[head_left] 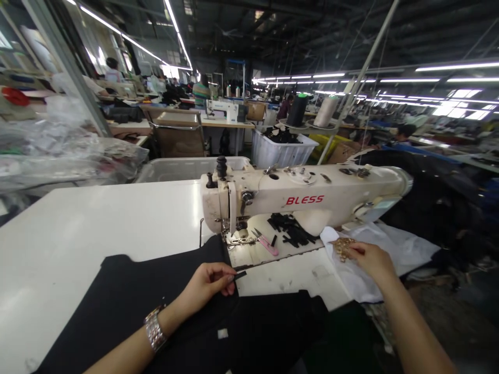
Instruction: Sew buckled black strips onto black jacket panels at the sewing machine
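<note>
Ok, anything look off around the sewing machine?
Minor: loose black strips lie in an untidy heap on the bed of the sewing machine, with pink-handled thread snips left beside them near the needle area. Nothing looks damaged from this view.

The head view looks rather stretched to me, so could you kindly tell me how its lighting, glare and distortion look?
In the head view, the strip lights flare brightly overhead, the white sewing table shows a pale glare, the wide lens curves the ceiling lines, and distant workstations look soft.
</note>
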Available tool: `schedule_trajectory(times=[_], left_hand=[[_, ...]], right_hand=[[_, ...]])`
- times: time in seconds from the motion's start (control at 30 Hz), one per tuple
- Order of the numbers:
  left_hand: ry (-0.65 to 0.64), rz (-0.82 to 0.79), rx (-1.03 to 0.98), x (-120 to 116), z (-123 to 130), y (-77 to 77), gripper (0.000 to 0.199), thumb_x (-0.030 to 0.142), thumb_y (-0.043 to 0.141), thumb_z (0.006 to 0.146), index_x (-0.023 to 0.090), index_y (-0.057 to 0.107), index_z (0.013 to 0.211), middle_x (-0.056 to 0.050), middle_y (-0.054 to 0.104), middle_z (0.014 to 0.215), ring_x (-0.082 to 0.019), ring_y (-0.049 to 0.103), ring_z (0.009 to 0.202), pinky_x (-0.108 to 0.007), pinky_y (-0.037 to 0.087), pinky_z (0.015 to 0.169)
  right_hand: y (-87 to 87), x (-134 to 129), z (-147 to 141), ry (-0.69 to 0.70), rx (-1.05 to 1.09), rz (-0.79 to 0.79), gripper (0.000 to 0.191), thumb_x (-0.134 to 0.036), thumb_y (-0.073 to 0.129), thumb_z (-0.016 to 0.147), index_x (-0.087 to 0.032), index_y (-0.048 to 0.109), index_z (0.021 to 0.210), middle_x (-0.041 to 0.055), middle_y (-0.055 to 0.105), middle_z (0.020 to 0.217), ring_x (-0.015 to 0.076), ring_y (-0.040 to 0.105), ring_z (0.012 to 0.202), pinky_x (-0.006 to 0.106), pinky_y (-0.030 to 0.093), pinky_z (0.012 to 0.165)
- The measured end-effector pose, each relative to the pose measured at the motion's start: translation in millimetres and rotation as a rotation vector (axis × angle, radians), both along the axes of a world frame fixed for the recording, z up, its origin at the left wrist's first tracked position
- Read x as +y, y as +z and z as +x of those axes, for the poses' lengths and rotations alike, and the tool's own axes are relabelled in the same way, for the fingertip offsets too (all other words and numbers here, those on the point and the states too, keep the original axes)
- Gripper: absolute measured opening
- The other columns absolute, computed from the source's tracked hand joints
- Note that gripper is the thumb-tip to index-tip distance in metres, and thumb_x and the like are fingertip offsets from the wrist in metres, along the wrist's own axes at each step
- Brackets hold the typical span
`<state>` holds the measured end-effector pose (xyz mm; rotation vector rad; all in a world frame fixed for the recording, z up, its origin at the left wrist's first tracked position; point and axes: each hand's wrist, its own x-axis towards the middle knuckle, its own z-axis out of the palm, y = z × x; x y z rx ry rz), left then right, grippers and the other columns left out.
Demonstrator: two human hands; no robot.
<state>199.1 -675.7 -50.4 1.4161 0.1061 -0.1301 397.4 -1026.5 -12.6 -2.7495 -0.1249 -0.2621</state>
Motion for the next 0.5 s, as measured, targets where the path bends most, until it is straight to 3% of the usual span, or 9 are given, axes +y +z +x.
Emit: schedule_trajectory(times=[0.2, 0.37, 0.5], left_hand=[[0.007, 0.006, -0.003, 0.5, -0.2, 1.4, 0.038, 0.043, 0.065, 0.064, 0.008, 0.059, 0.077, -0.003, 0.061, 0.056, -0.009, 0.053, 0.049, -0.019, 0.043, 0.048], [0.006, 0.001, -0.008, 0.7, 0.6, -1.1, 0.038, 0.043, 0.065, 0.065, 0.008, 0.06, 0.078, -0.004, 0.061, 0.056, -0.01, 0.054, 0.049, -0.02, 0.043, 0.048], [0.003, -0.004, -0.012, 0.9, 0.3, -2.3, 0.037, 0.042, 0.065, 0.066, 0.008, 0.06, 0.079, -0.004, 0.062, 0.056, -0.009, 0.053, 0.048, -0.02, 0.043, 0.049]], right_hand=[[-10.7, 21.2, 11.8, 0.069, 0.127, -0.178, 0.014, -0.026, 0.055, 0.066, -0.022, 0.069, 0.067, -0.0002, 0.061, 0.048, 0.0188, 0.059, 0.056, 0.025, 0.037, 0.052], [-13.3, 25.9, 10.4, 0.067, 0.067, -0.297, 0.023, -0.02, 0.049, 0.069, -0.023, 0.07, 0.08, 0.0066, 0.067, 0.076, 0.0259, 0.059, 0.076, 0.03, 0.037, 0.061], [-14.0, 26.4, 13.6, 0.049, 0.07, -0.315, 0.022, -0.022, 0.049, 0.068, -0.021, 0.069, 0.08, 0.007, 0.067, 0.073, 0.025, 0.06, 0.072, 0.029, 0.038, 0.059]])
